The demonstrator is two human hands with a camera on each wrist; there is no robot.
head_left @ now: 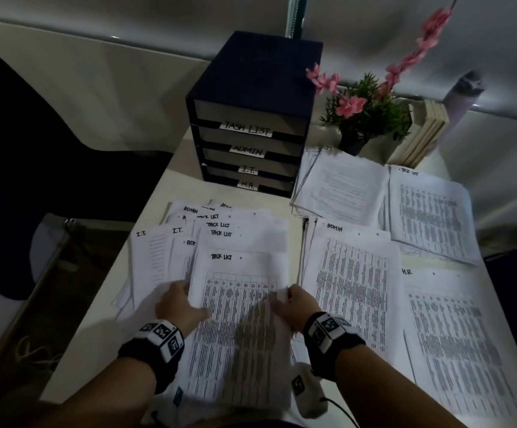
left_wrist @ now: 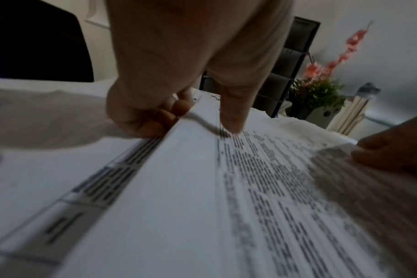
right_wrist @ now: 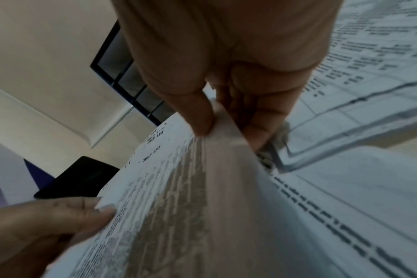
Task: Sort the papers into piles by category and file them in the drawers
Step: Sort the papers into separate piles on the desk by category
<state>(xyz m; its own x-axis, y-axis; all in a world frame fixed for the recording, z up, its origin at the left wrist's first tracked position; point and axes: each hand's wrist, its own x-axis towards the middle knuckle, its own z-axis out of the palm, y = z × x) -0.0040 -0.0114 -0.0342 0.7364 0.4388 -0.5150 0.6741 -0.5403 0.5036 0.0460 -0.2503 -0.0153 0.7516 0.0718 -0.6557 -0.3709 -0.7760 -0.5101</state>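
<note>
A printed sheet headed "TASK LIST" point(head_left: 238, 307) lies on top of a fanned, unsorted heap of papers point(head_left: 189, 233) near the desk's front edge. My left hand point(head_left: 177, 304) grips its left edge, thumb on top point(left_wrist: 231, 120), fingers curled underneath. My right hand point(head_left: 294, 304) pinches the sheet's right edge point(right_wrist: 217, 127) between thumb and fingers, lifting it slightly. A dark blue drawer unit point(head_left: 251, 125) stands at the back, its drawers labelled TASK LIST, ADMIN, I.T. and H.R., all closed. Sorted piles lie to the right: ADMIN point(head_left: 353, 279), H.R. point(head_left: 455, 344), task list point(head_left: 430, 214) and a text pile point(head_left: 340, 186).
A potted plant with pink flowers point(head_left: 365, 109) and a row of books point(head_left: 421, 134) stand behind the right-hand piles. A dark chair point(head_left: 34, 149) sits left of the white desk point(head_left: 177, 186). A small white device with a cable point(head_left: 306, 393) lies by the front edge.
</note>
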